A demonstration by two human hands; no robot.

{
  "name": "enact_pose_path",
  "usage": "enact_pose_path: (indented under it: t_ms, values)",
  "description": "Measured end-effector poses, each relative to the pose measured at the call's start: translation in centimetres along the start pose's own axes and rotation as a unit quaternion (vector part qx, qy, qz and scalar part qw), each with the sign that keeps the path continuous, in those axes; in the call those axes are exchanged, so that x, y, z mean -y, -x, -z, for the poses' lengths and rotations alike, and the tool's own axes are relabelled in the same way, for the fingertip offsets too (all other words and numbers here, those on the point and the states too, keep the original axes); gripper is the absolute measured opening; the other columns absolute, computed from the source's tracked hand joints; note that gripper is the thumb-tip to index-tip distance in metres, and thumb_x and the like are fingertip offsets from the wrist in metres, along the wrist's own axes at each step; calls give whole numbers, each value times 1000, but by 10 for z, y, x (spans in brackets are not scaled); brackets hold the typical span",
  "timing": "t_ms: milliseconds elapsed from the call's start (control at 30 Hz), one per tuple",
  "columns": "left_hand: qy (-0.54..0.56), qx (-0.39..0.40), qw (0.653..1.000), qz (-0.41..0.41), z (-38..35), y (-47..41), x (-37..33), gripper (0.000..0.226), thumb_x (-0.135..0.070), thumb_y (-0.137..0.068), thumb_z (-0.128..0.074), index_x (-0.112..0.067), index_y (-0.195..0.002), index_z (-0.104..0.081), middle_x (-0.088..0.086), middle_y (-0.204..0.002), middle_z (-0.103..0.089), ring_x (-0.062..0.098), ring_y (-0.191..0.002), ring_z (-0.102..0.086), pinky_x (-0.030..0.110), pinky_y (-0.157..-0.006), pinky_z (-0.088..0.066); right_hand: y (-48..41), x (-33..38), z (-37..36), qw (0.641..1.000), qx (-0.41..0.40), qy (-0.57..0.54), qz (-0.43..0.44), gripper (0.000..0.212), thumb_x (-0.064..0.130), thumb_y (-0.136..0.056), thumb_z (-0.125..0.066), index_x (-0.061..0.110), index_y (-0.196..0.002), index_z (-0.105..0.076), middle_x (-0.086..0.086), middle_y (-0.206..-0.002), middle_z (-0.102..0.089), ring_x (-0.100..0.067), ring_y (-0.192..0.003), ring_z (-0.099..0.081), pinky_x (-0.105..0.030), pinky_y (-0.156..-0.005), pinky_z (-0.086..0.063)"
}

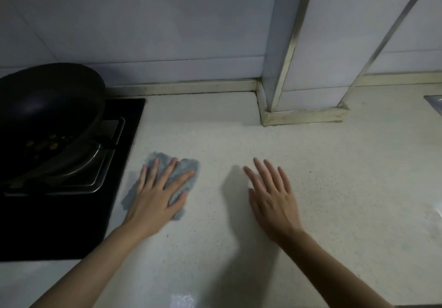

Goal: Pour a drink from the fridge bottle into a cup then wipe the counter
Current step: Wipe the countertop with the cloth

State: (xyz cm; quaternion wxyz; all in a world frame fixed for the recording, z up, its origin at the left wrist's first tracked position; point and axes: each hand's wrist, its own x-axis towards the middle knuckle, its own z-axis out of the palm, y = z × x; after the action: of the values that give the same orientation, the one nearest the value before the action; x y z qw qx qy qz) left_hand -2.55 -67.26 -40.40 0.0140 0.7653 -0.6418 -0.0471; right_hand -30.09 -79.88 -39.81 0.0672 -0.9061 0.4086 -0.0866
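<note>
Grey cloth (188,164) under flat left hand (155,200)

Open counter (215,140) lies between the hob (71,212) with its dark pan (47,106) on the left and the tiled column (334,56) at the rear right; the wall (167,32) closes the back

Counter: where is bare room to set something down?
Bare counter lies beyond the cloth, between stove and pillar, and right of the right hand. The left is crowded: a pan on the stove, the left hand pressing the cloth beside it.
</note>
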Motion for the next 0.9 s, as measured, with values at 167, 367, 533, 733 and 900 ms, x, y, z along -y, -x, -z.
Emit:
enact_pose_path:
  t_ms: [167, 367, 533, 733, 900]
  values:
    - [23, -16, 995, 94, -3, -50, 9, 64, -68, -91, -2, -49, -153, 1, -6, -165, 10, 30, -151, 15, 48, -122, 5, -49, -17, -6, 999, 24, 5, -25, 58, 47, -98, -13, 27, -153, -13, -3, -161, -6, -21, -148, 1, -43, -121, -2]
    - [64, 3, 986, 153, 1, -104, -38, 58, -60, -99, -6, -46, -153, 9, -5, -164, 18, 29, -149, 21, 44, -120, 15, -50, -22, -12, 999, -2, -33, -36, 57, 44, -99, -22, 26, -152, -15, 3, -160, -15, -15, -148, -5, -38, -121, -5]
    - [39, 18, 998, 45, -5, -114, -83, 66, -69, -90, 6, -47, -152, 12, -9, -164, 15, 27, -150, 21, 49, -123, 4, -53, -22, -15, 998, -12, -44, -38, 56, 38, -99, -29, 20, -151, -22, 2, -157, -23, -14, -147, -11, -36, -121, -4]
    - [14, -14, 998, -64, -7, -80, -67, 57, -60, -101, -11, -45, -155, 0, -7, -166, 0, 22, -153, 9, 47, -123, -3, -57, -24, -12, 998, -20, -40, -37, 55, 38, -98, -28, 20, -150, -26, 1, -156, -28, -15, -146, -16, -37, -120, -8]
    - [15, -53, 998, 18, -11, -52, -24, 58, -51, -103, -20, -37, -157, -7, 2, -166, -8, 27, -153, -3, 48, -123, -9, -55, -21, -10, 998, -19, -46, -39, 55, 38, -99, -24, 20, -151, -24, 3, -157, -25, -14, -146, -13, -36, -120, -7]
